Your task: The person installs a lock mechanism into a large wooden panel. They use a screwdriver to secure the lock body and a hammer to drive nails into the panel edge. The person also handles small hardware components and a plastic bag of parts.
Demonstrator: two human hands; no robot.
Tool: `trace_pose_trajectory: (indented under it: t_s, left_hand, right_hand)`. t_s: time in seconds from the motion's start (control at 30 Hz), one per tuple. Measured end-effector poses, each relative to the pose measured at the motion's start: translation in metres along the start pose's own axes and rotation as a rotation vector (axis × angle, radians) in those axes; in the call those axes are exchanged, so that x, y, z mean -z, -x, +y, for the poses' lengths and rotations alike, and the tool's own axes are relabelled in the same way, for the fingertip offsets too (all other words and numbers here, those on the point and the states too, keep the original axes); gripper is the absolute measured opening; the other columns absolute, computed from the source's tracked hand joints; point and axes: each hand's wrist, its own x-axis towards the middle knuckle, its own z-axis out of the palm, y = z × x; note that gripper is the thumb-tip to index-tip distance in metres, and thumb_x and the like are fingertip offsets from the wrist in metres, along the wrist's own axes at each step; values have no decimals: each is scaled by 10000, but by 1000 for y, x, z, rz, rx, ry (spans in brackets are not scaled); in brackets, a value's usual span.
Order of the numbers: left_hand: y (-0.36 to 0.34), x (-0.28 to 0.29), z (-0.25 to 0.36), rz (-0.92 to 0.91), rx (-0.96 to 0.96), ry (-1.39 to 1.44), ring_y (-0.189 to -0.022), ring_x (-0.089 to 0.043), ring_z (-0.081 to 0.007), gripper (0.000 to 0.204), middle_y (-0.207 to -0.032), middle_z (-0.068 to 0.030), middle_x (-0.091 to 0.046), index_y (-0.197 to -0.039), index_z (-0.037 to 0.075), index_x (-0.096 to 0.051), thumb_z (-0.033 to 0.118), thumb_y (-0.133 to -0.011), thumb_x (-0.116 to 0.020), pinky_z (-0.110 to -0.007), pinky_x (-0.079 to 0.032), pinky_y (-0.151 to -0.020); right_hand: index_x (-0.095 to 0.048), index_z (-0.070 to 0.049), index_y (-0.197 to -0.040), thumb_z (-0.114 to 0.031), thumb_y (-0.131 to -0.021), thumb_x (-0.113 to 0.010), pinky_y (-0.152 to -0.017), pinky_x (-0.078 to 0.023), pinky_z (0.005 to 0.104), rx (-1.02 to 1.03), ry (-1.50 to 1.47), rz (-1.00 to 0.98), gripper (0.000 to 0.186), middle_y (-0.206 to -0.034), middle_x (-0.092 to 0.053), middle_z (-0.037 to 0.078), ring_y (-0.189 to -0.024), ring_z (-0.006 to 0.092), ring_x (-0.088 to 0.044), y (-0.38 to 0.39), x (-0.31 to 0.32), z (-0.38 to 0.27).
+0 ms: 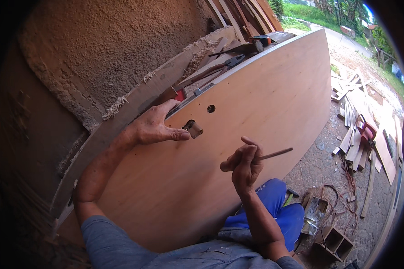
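Observation:
A large, smooth wooden door (238,103) stands on its long edge in front of me. My left hand (155,125) grips its upper edge, fingers curled over the far side and thumb stretched along the face. Beside the thumb tip is an irregular cutout (194,129) with metal showing inside, and a round hole (211,108) lies a little farther off. In front of the door face, my right hand (244,165) is closed around a thin brown rod (276,154) that points right. The rod's other end is hidden in the fist, so its exact kind is unclear.
Pliers (234,61) and a hammer (256,46) lie behind the door's upper edge, by a rough wall (116,49). On the ground at right are wood offcuts (348,101), a red power tool (367,131), cables and an open wooden box (334,243).

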Motion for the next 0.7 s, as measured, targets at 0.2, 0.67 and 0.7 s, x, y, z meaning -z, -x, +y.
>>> trace_pose_trajectory:
  t_s: [0.2,0.67,0.7]
  left_hand:
    - [-1,-4,-3,-8,-19,114,-1216,-569,-199,762,-1269,-163,-610,-1383,-35,-455,293,-829,-862,-370,-473,-1032]
    - [2,-7,7,-3,-67,97,-1184,-563,-168,643,-1250,-118,-603,-1375,-29,-472,144,-851,-803,-347,-458,-1048]
    - [3,-5,10,6,-38,107,-1181,-568,-170,641,-1249,-119,-605,-1373,-30,-473,142,-851,-802,-348,-462,-1046]
  right_hand:
    - [-606,-45,-1225,-223,-1016,-650,-542,-448,249,3,319,-203,278,-719,-570,-15,-572,55,-504,-21,-29,-40]
    - [-578,-2,-939,-108,-944,-640,-623,-493,414,-272,331,-401,123,-701,-628,168,-637,280,-653,-51,-76,-49]
    - [-586,-8,-928,-111,-949,-631,-629,-500,397,-312,285,-382,115,-701,-637,146,-644,241,-657,-47,-72,-50]
